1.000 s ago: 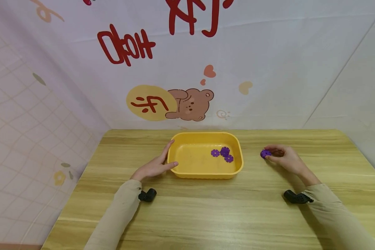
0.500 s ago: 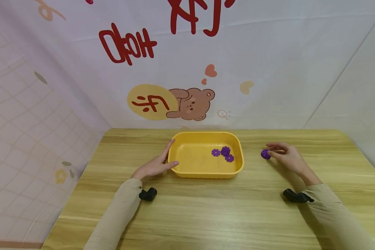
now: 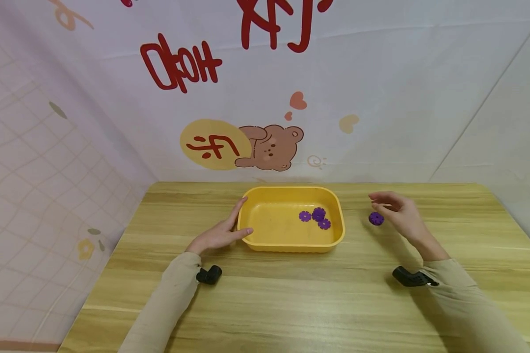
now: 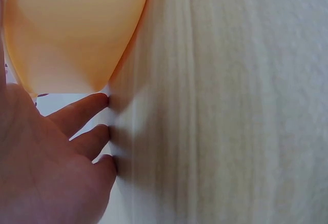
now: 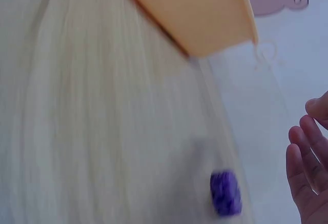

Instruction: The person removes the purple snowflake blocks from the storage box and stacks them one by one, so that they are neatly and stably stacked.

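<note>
A yellow plastic bin [image 3: 291, 248] stands at the back middle of the table. At its left end rests my left hand [image 3: 216, 236], thumb over the rim and index finger along the side. In the left wrist view, the other fingers [image 4: 84, 112] are spread, their tips on the tabletop. Several purple snowflake discs [image 3: 319, 214] lie inside the bin at the right. Outside it, a small purple stack of discs [image 3: 376, 218] sits on the table, blurred in the right wrist view. My right hand [image 3: 399, 215] hovers over that stack, holding nothing.
The wood-grain table [image 3: 291, 304] reaches back to a white wall cloth [image 3: 380, 73] printed with a bear and red characters. Black wrist mounts [image 3: 209, 275] sit on both forearms.
My right hand has let go of the purple disc stack and lifted slightly up and away. The stack stays on the table. My left hand keeps its place at the bin.
</note>
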Action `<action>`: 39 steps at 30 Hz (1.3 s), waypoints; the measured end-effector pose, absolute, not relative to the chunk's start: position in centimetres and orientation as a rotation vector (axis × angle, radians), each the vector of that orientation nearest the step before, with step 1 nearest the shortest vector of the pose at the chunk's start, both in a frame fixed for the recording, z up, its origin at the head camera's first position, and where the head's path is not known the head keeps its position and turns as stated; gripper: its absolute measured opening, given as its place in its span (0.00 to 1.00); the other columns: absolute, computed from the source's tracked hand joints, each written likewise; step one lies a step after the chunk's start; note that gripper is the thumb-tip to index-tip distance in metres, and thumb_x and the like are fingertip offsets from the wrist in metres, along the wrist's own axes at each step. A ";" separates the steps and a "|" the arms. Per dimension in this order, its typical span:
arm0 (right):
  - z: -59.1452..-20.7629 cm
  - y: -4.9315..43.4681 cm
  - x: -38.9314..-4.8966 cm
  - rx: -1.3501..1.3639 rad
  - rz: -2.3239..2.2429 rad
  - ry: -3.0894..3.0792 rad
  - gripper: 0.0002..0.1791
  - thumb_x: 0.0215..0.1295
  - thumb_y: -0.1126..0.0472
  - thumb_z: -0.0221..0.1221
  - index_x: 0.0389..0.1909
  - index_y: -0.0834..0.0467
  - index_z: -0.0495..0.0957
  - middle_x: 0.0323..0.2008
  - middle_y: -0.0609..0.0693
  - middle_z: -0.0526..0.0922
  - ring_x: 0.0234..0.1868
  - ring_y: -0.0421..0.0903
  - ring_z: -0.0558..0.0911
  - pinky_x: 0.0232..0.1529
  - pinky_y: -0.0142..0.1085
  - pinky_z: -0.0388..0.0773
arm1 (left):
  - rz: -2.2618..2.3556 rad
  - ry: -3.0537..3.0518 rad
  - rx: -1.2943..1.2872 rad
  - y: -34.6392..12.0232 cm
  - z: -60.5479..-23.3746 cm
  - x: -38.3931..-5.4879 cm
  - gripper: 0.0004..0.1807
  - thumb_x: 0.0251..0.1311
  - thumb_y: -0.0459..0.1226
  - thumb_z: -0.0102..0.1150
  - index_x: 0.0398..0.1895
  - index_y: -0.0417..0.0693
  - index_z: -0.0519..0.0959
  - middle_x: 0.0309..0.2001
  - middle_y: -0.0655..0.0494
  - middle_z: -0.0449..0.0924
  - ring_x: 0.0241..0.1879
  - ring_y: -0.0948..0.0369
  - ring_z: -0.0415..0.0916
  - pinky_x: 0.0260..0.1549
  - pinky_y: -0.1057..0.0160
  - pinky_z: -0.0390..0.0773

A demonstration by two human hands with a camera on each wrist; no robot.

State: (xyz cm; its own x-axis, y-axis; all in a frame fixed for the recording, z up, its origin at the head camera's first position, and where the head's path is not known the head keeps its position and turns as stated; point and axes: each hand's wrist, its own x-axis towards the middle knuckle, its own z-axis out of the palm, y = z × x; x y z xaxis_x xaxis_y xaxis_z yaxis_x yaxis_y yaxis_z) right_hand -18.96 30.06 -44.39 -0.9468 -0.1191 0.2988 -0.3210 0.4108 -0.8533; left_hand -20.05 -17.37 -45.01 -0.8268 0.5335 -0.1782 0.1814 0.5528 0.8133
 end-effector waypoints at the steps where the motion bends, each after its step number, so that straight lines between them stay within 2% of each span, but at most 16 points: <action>1: -44.2 29.7 -19.0 0.406 1.573 -2.468 0.14 0.67 0.69 0.58 0.52 0.70 0.77 0.43 0.37 0.81 0.43 0.32 0.80 0.43 0.23 0.75 | 1.182 2.384 0.580 -17.4 -45.0 -20.1 0.49 0.66 0.51 0.56 0.76 0.74 0.30 0.77 0.52 0.33 0.70 0.46 0.52 0.64 0.43 0.55; 4: -43.6 28.7 -19.0 0.433 1.590 -2.473 0.15 0.68 0.66 0.59 0.52 0.69 0.77 0.44 0.39 0.81 0.44 0.36 0.80 0.43 0.24 0.76 | 1.184 2.384 0.590 -17.4 -45.0 -20.1 0.49 0.66 0.52 0.56 0.76 0.74 0.30 0.77 0.51 0.33 0.70 0.45 0.51 0.64 0.42 0.54; 11: -42.6 26.6 -19.2 0.519 1.595 -2.474 0.13 0.67 0.66 0.59 0.50 0.68 0.78 0.44 0.47 0.83 0.43 0.39 0.82 0.43 0.26 0.77 | 1.200 2.329 0.586 -16.6 -41.4 -18.5 0.48 0.69 0.43 0.54 0.77 0.54 0.31 0.76 0.43 0.31 0.71 0.42 0.45 0.65 0.41 0.51; 17: -41.8 25.3 -19.0 0.539 1.572 -2.497 0.13 0.66 0.70 0.59 0.51 0.70 0.78 0.44 0.54 0.83 0.42 0.41 0.83 0.40 0.26 0.77 | 1.199 2.330 0.591 -16.5 -41.3 -18.5 0.48 0.69 0.43 0.54 0.77 0.54 0.31 0.76 0.43 0.31 0.71 0.42 0.45 0.65 0.41 0.51; 23: -41.4 23.9 -19.1 0.626 1.566 -2.505 0.13 0.64 0.76 0.57 0.50 0.71 0.78 0.44 0.66 0.81 0.42 0.52 0.82 0.41 0.27 0.78 | 1.199 2.326 0.582 -16.6 -41.3 -18.4 0.48 0.69 0.43 0.54 0.77 0.55 0.30 0.76 0.44 0.30 0.71 0.42 0.45 0.66 0.42 0.50; 33: -41.2 21.7 -19.3 0.697 1.635 -2.491 0.12 0.65 0.70 0.60 0.48 0.68 0.80 0.47 0.63 0.81 0.46 0.54 0.81 0.46 0.32 0.77 | 1.208 2.317 0.571 -16.5 -41.2 -18.4 0.48 0.69 0.43 0.55 0.77 0.55 0.30 0.76 0.44 0.30 0.72 0.43 0.43 0.66 0.42 0.49; 36: -41.2 20.8 -19.6 0.719 1.640 -2.489 0.12 0.65 0.71 0.60 0.48 0.67 0.80 0.48 0.61 0.82 0.46 0.49 0.81 0.48 0.33 0.77 | 1.214 2.313 0.569 -16.5 -41.3 -18.5 0.48 0.69 0.43 0.55 0.77 0.55 0.30 0.76 0.44 0.30 0.72 0.44 0.42 0.66 0.42 0.48; 39: -41.1 19.9 -19.9 0.727 1.651 -2.484 0.12 0.64 0.71 0.60 0.48 0.67 0.80 0.48 0.60 0.82 0.46 0.46 0.81 0.50 0.39 0.77 | 1.214 2.314 0.571 -16.5 -41.3 -18.5 0.48 0.69 0.43 0.55 0.77 0.55 0.30 0.76 0.44 0.30 0.72 0.44 0.43 0.66 0.42 0.49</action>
State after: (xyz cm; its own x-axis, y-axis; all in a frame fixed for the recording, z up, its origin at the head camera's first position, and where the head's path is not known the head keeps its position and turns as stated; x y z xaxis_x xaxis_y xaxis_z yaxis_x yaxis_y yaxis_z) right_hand -19.92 19.92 -41.13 -0.8855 -0.3439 0.3126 -0.4214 0.3104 -0.8521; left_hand -18.47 -16.46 -41.32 -0.8068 0.5538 -0.2058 0.1457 0.5240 0.8391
